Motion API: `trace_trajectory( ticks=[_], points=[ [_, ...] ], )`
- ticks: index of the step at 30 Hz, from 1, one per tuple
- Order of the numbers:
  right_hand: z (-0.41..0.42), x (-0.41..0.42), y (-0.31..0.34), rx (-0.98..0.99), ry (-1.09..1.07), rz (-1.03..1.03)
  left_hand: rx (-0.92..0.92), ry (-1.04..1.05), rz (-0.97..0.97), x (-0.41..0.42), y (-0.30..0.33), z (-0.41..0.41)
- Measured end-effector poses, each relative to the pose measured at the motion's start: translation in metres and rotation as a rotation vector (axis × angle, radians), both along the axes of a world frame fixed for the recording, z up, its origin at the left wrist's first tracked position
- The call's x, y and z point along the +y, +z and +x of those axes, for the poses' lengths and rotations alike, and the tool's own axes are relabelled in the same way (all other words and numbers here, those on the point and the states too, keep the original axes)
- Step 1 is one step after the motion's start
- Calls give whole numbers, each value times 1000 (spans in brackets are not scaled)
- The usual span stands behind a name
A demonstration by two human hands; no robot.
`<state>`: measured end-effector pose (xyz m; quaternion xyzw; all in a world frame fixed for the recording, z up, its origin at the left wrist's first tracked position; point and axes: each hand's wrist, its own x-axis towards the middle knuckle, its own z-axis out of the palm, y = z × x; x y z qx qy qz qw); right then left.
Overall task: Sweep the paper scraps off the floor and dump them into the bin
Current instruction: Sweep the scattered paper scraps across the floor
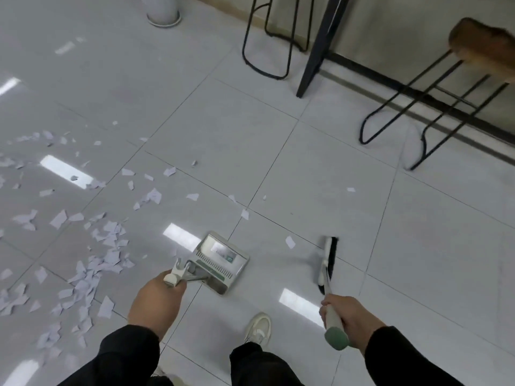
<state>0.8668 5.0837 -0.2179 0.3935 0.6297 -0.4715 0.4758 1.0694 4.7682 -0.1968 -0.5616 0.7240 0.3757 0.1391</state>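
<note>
- Torn white paper scraps [92, 263] lie thick on the grey tiled floor [418, 246], left; draught could scatter them
- Left hand [156, 305] grips the metal dustpan [220, 260], empty; may tilt
- Right hand [345, 316] grips the black-bristled broom [328, 263], far from the heap; strays could be missed
</note>
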Motion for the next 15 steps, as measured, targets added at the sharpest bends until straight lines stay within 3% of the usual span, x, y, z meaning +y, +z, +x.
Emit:
trace_trajectory(
  ticks=[4, 11, 15],
  points=[
    [28, -84, -7, -38, 81, -103, -26, 1, -13, 1, 0, -9],
    [17, -212, -1, -64, 408, -204, -36, 62, -3, -4, -5, -2],
    [-3, -255, 3, -81, 421, -251, -36, 88, 0, -5, -5, -3]
  ],
)
